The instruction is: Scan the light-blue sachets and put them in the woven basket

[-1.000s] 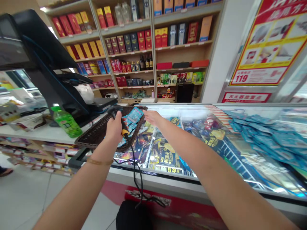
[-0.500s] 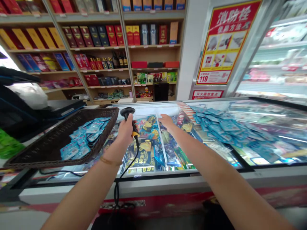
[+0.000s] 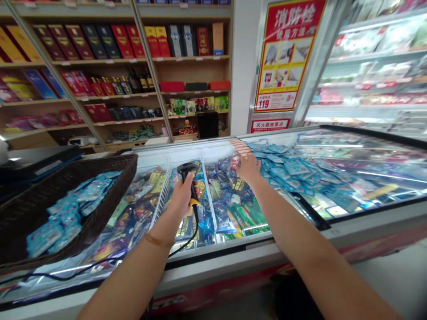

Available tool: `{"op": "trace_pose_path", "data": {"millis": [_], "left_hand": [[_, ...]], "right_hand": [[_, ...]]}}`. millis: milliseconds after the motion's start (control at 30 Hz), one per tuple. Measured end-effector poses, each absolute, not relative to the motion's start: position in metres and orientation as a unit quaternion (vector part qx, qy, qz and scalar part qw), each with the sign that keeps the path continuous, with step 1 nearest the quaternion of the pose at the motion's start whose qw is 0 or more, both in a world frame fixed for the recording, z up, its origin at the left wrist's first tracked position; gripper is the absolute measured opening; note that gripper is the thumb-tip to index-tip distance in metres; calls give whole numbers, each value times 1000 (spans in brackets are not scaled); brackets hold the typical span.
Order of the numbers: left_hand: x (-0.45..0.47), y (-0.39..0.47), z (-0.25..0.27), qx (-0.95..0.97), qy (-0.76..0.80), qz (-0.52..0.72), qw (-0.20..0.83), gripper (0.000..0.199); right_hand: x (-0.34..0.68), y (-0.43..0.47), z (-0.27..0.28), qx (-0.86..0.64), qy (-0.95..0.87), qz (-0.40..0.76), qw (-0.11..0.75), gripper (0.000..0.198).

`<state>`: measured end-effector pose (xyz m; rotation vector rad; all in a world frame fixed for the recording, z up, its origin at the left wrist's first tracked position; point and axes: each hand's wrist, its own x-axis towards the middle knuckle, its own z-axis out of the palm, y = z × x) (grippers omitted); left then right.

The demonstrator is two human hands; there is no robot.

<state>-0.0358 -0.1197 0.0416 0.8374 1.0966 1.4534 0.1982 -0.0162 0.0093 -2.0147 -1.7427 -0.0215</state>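
My left hand [image 3: 183, 195] is wrapped around the handle of a black and yellow barcode scanner [image 3: 188, 168], held above the chest freezer. Its black cable [image 3: 196, 229] curls down past my wrist. Stretched forward, my right hand [image 3: 249, 168] has its fingers apart and shows nothing held. It is over the freezer, beside the left edge of a loose pile of small blue packets [image 3: 296, 168] on the glass lid. Just behind that hand lies a strip with red and white stripes [image 3: 240, 146]. Wrapped frozen goods [image 3: 223, 191] fill the freezer below, parted by white wire dividers [image 3: 210, 195].
A dark wicker basket [image 3: 128, 175] at the left holds more blue packets [image 3: 80, 204]. Shelves with boxes and bottles [image 3: 113, 84] stand behind the freezer. A red fire hydrant sign [image 3: 288, 58] hangs at the back, with a lit display fridge [image 3: 370, 80] at right.
My right hand has moved right, from above the wire divider to beside the blue packet pile. My left hand keeps the scanner over the freezer. The view has turned right.
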Motion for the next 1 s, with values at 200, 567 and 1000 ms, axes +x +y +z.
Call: {"op": "trace_pose_path", "data": {"millis": [200, 567, 1000], "left_hand": [[-42, -121, 36, 354, 474, 591, 548, 52], [-35, -130, 41, 389, 458, 584, 546, 53], [-31, -133, 40, 407, 465, 559, 553, 47]], "right_hand": [[230, -25, 43, -765, -605, -40, 217, 57], [348, -58, 44, -846, -517, -32, 130, 94], [321, -51, 65, -729, -586, -34, 352, 57]]}}
